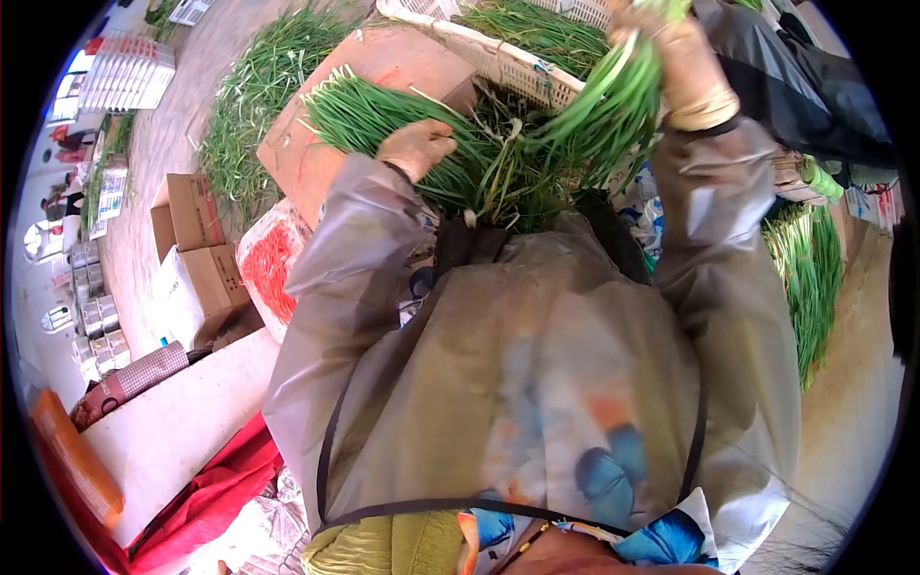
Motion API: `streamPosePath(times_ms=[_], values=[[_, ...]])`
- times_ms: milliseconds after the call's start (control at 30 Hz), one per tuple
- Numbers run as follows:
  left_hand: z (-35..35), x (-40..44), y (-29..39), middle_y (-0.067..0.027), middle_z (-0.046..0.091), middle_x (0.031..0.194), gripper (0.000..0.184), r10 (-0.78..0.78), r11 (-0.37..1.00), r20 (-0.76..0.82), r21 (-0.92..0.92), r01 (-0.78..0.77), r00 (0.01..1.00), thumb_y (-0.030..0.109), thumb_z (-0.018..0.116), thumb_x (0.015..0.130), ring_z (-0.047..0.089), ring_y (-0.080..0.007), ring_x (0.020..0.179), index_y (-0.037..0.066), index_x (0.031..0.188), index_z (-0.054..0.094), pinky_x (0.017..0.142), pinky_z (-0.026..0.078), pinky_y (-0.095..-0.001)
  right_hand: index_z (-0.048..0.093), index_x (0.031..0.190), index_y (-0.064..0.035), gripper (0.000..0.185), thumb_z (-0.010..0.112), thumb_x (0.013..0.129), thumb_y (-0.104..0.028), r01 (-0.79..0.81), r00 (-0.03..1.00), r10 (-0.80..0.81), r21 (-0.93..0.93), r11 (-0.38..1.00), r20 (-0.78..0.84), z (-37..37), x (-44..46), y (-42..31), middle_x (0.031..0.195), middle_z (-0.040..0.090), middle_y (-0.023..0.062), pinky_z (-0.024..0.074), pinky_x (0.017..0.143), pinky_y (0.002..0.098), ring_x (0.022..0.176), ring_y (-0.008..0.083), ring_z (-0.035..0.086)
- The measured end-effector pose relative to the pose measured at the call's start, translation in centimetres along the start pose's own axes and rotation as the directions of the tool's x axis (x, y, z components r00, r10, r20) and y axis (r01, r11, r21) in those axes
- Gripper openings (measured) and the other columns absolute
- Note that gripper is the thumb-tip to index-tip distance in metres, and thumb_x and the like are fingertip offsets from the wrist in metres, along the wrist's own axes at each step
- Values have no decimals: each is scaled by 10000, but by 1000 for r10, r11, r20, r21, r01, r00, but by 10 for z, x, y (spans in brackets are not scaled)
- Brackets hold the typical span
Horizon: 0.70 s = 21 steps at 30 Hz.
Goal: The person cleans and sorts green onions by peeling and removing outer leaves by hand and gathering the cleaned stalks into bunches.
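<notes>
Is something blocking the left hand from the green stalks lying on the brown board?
Nothing visible is. The left hand is right at the green stalks and seems to touch them. The brown board is partly underneath them, and the right hand holds another bunch off to the side.

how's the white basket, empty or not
Not empty: green stalks lie inside the white basket. Cannot tell how full, as the frame cuts it off.
</notes>
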State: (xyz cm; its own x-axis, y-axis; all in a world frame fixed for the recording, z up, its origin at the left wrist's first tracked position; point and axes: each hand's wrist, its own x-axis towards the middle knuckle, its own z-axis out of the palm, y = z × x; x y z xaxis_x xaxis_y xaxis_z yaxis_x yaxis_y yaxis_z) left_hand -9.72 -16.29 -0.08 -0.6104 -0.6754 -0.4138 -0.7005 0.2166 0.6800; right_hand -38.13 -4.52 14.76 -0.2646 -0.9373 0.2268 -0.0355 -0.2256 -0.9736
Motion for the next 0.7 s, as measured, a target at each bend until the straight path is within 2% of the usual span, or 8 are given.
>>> streamPosePath(times_ms=[100, 167, 300, 367, 433, 500, 600, 700], values=[[-33, -16, 7, -50, 573, 674, 249, -174, 957, 136, -208, 200, 975, 186, 603, 798, 483, -98, 461, 4, 968, 595, 402, 373, -215, 599, 871, 2, 148, 641, 777, -104, 96, 994, -91, 96, 991, -57, 7, 17, -55, 772, 608, 47, 441, 590, 216, 678, 107, 553], [-55, -41, 27, -26, 577, 601, 180, -216, 957, 175, -160, 244, 961, 190, 565, 812, 521, -96, 470, 34, 882, 623, 447, 409, -221, 596, 898, 13, 186, 643, 780, -123, 186, 972, -233, -486, 854, -37, 5, 44, -50, 783, 612, 51, 438, 603, 205, 682, 106, 554], [-87, -83, 58, -29, 577, 633, 230, 68, 803, -111, -583, -120, 992, 139, 525, 839, 459, -71, 432, 14, 1022, 590, 403, 364, -189, 597, 917, -9, 201, 643, 790, -158, 213, 948, -258, 232, 949, 187, 25, 42, -82, 702, 572, 11, 446, 607, 226, 650, 103, 539], [-100, -91, 56, -44, 624, 775, 328, 217, 733, -396, -538, -417, 892, 223, 559, 842, 553, -79, 626, 30, 1107, 554, 579, 420, -190, 585, 1027, -34, 279, 624, 804, -195, 223, 975, -217, -310, 924, 56, 57, 42, -79, 747, 589, 43, 467, 685, 226, 726, 132, 573], [-99, -99, 90, -61, 631, 874, 391, 321, 555, -593, -515, -654, 739, 265, 565, 841, 575, -113, 785, 30, 1151, 519, 689, 428, -215, 584, 987, -2, 348, 617, 800, -294, -160, 830, -64, 346, 925, 554, 81, 70, 19, 856, 615, 46, 477, 650, 234, 768, 116, 586], [-82, -88, 102, -66, 579, 1069, 474, 485, 331, -556, -598, -730, 675, 287, 589, 824, 551, -166, 932, 21, 1196, 464, 800, 435, -278, 553, 1051, -16, 378, 644, 790, -273, -213, 884, 166, 61, 975, 437, 126, 17, -26, 867, 642, 94, 488, 727, 266, 796, 161, 617], [-34, -58, 84, -60, 616, 939, 602, 529, 9, -464, -834, -552, 710, 330, 692, 735, 564, -148, 898, 9, 1189, 461, 792, 448, -261, 592, 982, -15, 313, 657, 791, -254, -26, 922, 25, -3, 1000, 386, 148, 11, 8, 869, 618, 53, 463, 664, 244, 763, 128, 578], [-11, -72, 80, -94, 628, 875, 416, 413, 143, -54, -982, -124, 909, 246, 667, 773, 610, -154, 779, 1, 1079, 527, 680, 510, -263, 572, 1028, -9, 328, 682, 771, -181, 74, 935, -51, -54, 996, 351, 152, 12, 48, 835, 630, 56, 450, 675, 238, 778, 115, 571]])
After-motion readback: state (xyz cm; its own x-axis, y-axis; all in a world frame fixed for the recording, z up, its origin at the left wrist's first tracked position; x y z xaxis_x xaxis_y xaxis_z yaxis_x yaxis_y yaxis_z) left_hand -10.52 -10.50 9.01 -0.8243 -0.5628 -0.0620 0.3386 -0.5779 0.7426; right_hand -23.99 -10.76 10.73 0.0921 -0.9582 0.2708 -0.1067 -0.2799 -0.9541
